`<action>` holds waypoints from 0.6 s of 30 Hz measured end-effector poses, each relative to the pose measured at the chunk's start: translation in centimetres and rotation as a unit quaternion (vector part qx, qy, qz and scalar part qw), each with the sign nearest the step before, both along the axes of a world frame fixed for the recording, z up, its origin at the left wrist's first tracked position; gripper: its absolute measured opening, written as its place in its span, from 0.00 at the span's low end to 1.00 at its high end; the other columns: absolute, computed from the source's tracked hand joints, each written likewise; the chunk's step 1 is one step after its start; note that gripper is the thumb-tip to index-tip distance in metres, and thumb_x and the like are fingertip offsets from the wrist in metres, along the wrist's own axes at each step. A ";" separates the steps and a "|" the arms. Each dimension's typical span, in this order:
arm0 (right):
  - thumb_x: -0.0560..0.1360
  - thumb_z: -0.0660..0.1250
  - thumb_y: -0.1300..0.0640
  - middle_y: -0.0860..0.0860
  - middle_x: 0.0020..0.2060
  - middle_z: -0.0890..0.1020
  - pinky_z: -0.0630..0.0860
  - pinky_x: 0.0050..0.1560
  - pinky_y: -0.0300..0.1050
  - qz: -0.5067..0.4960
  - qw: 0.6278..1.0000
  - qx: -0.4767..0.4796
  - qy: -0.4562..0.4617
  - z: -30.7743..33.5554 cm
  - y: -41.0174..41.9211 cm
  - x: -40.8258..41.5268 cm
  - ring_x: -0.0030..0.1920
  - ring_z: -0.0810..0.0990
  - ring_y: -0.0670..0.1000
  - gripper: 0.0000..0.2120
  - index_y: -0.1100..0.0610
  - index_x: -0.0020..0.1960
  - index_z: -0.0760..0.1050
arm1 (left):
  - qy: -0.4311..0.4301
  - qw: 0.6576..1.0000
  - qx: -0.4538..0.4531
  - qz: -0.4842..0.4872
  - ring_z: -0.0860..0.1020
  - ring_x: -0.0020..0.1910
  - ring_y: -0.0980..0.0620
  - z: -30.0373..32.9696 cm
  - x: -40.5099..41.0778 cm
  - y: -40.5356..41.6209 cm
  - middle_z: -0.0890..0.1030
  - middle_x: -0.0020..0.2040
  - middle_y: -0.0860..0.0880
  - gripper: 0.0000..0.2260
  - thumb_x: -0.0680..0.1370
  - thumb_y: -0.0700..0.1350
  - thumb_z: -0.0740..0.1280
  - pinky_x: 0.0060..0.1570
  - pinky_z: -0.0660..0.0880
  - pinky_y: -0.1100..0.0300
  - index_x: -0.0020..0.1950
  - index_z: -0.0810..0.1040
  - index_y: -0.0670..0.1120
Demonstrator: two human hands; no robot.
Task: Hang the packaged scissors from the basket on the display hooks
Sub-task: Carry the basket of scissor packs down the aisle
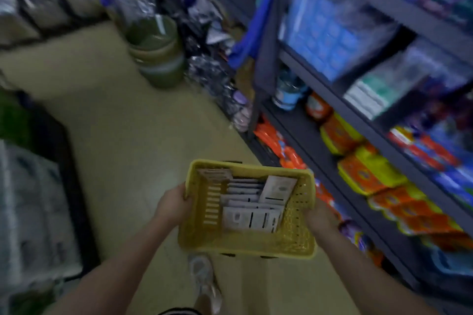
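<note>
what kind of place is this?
Most likely a shop aisle. Dark metal shelving on the right holds rows of packaged goods, stacked green buckets stand on the floor, and both hands carry a yellow basket of packets.

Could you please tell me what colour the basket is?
Yellow; the basket shows plainly in the head view.

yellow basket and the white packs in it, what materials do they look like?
Yellow basket: looks like moulded plastic, matte, going by the regular punched holes and slots in its walls and the thick rolled rim. White packs: probably printed card, perhaps with clear film; flat, stiff-edged, stacked on edge. Blur hides any gloss. The left hand and right hand grip the rim.
</note>
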State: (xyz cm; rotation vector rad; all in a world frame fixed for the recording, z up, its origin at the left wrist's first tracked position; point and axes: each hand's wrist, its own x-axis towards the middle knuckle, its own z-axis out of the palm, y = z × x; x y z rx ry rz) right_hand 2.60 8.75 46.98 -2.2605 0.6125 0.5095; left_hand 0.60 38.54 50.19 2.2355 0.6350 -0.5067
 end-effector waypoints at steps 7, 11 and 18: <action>0.74 0.61 0.61 0.58 0.41 0.83 0.77 0.46 0.50 0.113 0.993 0.018 -0.027 2.9 16.7 16.2 0.45 0.81 0.60 0.09 0.62 0.45 0.80 | -0.019 0.988 -0.077 0.134 0.81 0.46 0.46 1.8 8.1 16.5 0.82 0.47 0.46 0.09 0.75 0.39 0.61 0.49 0.80 0.46 0.52 0.75 0.50; 0.73 0.61 0.63 0.59 0.42 0.82 0.78 0.46 0.52 0.164 0.986 0.024 -0.032 2.5 24.2 26.3 0.45 0.80 0.61 0.08 0.61 0.45 0.78 | -0.033 0.976 -0.094 0.196 0.81 0.48 0.46 1.5 14.6 22.8 0.81 0.50 0.45 0.11 0.77 0.40 0.62 0.49 0.79 0.49 0.58 0.75 0.46; 0.73 0.60 0.65 0.59 0.38 0.83 0.78 0.41 0.49 0.195 0.979 0.058 0.002 3.8 37.2 45.7 0.42 0.81 0.60 0.09 0.60 0.39 0.78 | -0.048 0.955 -0.103 0.272 0.79 0.49 0.46 3.0 29.8 33.0 0.80 0.49 0.45 0.11 0.76 0.39 0.62 0.50 0.77 0.50 0.58 0.75 0.44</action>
